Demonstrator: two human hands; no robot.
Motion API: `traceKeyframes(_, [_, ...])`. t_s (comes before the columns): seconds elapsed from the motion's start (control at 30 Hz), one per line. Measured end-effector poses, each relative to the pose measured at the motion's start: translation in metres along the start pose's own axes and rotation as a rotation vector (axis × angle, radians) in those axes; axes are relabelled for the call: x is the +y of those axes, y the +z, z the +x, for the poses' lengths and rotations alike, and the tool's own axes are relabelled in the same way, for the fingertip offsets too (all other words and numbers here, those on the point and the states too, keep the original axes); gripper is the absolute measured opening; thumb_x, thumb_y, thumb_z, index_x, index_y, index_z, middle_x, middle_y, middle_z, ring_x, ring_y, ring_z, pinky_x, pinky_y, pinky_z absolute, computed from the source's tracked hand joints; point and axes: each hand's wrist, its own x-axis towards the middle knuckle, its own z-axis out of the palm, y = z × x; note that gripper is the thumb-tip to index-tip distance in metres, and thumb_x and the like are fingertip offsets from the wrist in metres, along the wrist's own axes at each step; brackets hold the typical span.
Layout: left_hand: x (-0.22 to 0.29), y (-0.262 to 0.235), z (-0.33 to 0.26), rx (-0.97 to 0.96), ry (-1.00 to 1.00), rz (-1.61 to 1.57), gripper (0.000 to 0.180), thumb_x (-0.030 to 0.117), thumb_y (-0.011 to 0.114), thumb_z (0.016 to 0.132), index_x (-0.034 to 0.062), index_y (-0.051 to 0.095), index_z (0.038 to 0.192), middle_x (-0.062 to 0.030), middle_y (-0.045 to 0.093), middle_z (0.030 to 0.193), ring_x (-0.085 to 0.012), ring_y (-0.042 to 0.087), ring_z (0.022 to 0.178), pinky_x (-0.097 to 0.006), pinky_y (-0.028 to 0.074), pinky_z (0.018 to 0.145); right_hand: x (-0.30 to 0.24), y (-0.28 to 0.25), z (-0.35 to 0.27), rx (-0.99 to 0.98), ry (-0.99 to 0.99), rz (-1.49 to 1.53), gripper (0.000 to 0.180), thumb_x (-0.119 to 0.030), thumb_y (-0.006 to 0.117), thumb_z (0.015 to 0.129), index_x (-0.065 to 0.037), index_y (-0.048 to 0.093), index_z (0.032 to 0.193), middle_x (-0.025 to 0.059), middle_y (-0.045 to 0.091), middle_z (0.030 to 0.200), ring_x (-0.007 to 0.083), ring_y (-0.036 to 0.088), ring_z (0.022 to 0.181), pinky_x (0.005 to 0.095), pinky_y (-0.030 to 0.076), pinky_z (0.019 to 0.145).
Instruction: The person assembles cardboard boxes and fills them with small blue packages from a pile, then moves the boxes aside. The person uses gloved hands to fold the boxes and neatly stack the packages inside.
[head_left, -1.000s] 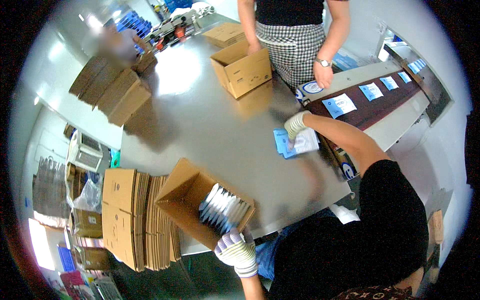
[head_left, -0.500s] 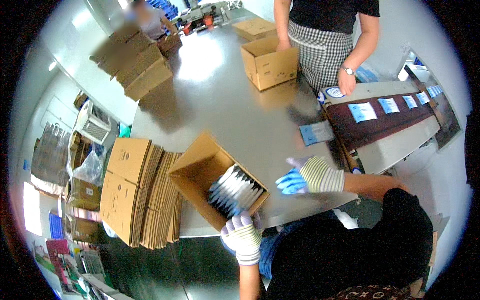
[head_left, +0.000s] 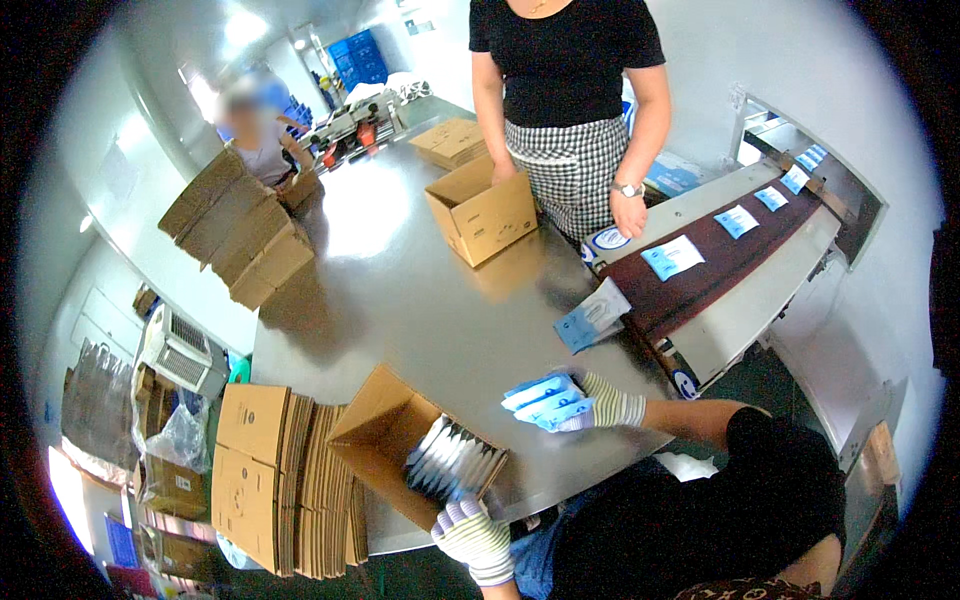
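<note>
My left hand [head_left: 472,537], in a striped knit glove, grips the near rim of an open cardboard box [head_left: 375,452]. Inside that box, white and blue packets [head_left: 452,458] stand in a tight row at the near right end. My right hand [head_left: 612,402], gloved alike, holds a few overlapping blue-and-white packets [head_left: 548,402] above the metal table, to the right of the box. Part of its fingers is hidden by the packets. Beyond it, one more packet [head_left: 592,316] lies tilted at the end of a conveyor belt.
Several packets ride the brown conveyor belt [head_left: 720,265] at right. Flattened cartons [head_left: 250,470] are stacked left of my box on the metal table [head_left: 400,330]. Across it, a person [head_left: 570,110] has one hand in another open carton [head_left: 490,222]. A second person [head_left: 255,145] is behind cartons [head_left: 235,230].
The view has shifted, putting the table lower. My right hand has turned, showing the packets' broad faces. The packet at the belt's end sits differently. My left hand stays on the box rim.
</note>
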Motion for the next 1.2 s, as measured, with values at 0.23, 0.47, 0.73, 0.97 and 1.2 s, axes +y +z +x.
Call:
traceKeyframes(0.23, [-0.003, -0.008, 0.005, 0.075, 0.013, 0.036, 0.029, 0.039, 0.065, 0.077, 0.0128, 0.057, 0.084, -0.0030, 0.046, 0.064, -0.0231, 0.048, 0.058, -0.038, 0.034, 0.056, -0.050, 0.063, -0.017, -0.088, 0.176, 0.746, 0.044, -0.018, 0.063, 0.086, -0.007, 0.048, 0.126, 0.0099, 0.050, 0.137, 0.0225, 0.055, 0.114, 0.0424, 0.046, 0.096])
traceKeyframes(0.47, [0.003, -0.004, 0.005, -0.014, -0.024, 0.003, 0.025, 0.029, 0.068, 0.072, 0.0164, 0.052, 0.088, -0.0041, 0.049, 0.072, -0.0254, 0.051, 0.069, -0.039, 0.037, 0.063, -0.113, 0.075, 0.010, -0.114, 0.173, -1.534, 0.090, -0.042, 0.081, 0.062, 0.002, 0.041, 0.129, 0.0239, 0.059, 0.111, 0.0347, 0.061, 0.097, 0.0440, 0.050, 0.083])
traceKeyframes(0.73, [0.002, -0.015, -0.001, -0.078, 0.019, -0.005, 0.025, 0.034, 0.066, 0.071, 0.0165, 0.055, 0.084, -0.0019, 0.052, 0.076, -0.0214, 0.052, 0.069, -0.039, 0.038, 0.064, -0.139, 0.077, 0.056, -0.194, 0.201, -1.692, 0.028, -0.020, 0.057, 0.087, -0.013, 0.060, 0.114, 0.0032, 0.061, 0.118, 0.0249, 0.061, 0.100, 0.0376, 0.049, 0.087])
traceKeyframes(0.97, [-0.003, -0.019, 0.001, -0.098, 0.031, -0.021, 0.027, 0.033, 0.066, 0.068, 0.0149, 0.055, 0.084, -0.0033, 0.052, 0.077, -0.0224, 0.051, 0.070, -0.039, 0.037, 0.062, -0.192, 0.220, 0.141, -0.450, -0.423, -1.372, 0.047, -0.027, 0.067, 0.077, -0.008, 0.056, 0.118, 0.0102, 0.064, 0.107, 0.0271, 0.063, 0.094, 0.0423, 0.051, 0.081])
traceKeyframes(1.2, [-0.003, -0.031, 0.006, -0.100, 0.027, -0.095, 0.023, 0.026, 0.066, 0.069, 0.0155, 0.051, 0.083, -0.0032, 0.049, 0.076, -0.0232, 0.049, 0.072, -0.038, 0.037, 0.066, -0.114, 0.233, 0.210, -0.662, -0.132, -2.131, 0.070, -0.043, 0.073, 0.073, 0.002, 0.048, 0.121, 0.0195, 0.063, 0.104, 0.0326, 0.062, 0.096, 0.0399, 0.051, 0.080])
